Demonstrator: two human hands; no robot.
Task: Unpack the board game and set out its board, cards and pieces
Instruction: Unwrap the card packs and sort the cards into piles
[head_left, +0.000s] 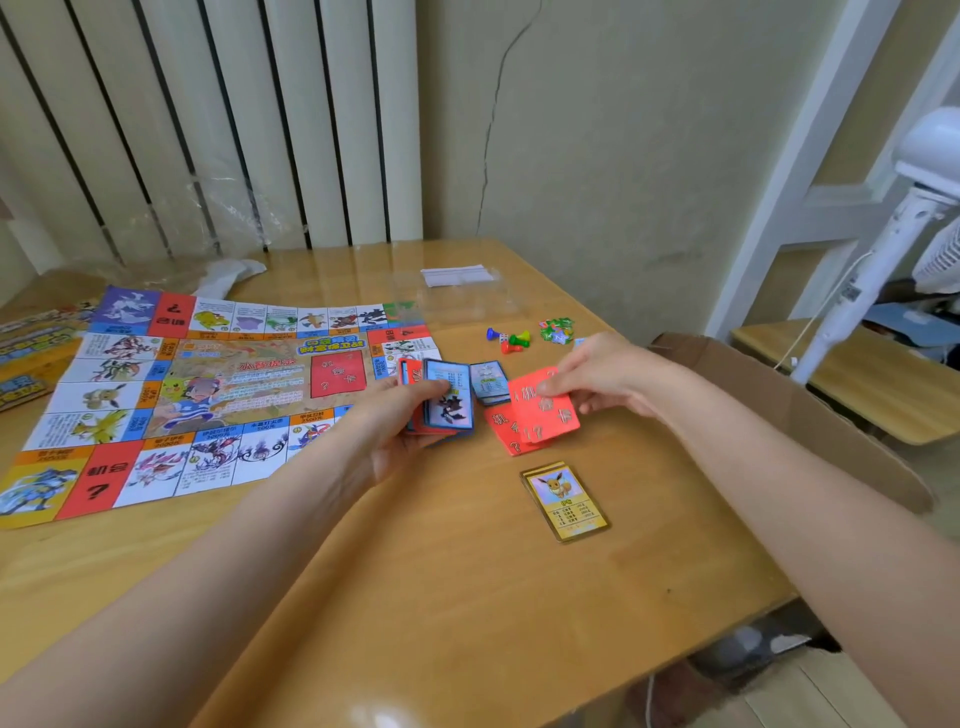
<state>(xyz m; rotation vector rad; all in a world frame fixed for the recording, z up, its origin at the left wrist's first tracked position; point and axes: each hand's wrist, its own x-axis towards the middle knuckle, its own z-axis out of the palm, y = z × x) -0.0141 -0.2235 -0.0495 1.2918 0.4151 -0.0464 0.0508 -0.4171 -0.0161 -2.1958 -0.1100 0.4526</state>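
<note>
Step in hand, as judged: sorting the cards by colour into separate piles. The left hand (410, 415) holds a fanned deck of cards (441, 397), thumb pressed across the top blue-bordered card, just off the right edge of the board (208, 395). The right hand (597, 376) pinches a red card (545, 408) over the red pile (511, 431) lying on the table (467, 597) near its right edge. To do this well: lower the red card flat and square onto the pile before letting go, so that the pile stays tidy; keep the left thumb firm, since the fanned deck looks loose and could spill onto the board. A blue pile (489, 382) lies between the two hands, and a gold-bordered card (566, 501) lies alone nearer the front edge; each new colour probably wants its own spot, apart from these. The board lies unfolded and flat toward the table's left side. The pawns (511, 340) and a heap of small tokens (557, 330) sit toward the far right edge. Clear plastic wrapping (457, 291) lies along the far edge. An open cardboard box (810, 415) stands against the right edge. Room: a ribbed white radiator (208, 119) behind the table, a cracked wall, a white fan (914, 208) at right.
</note>
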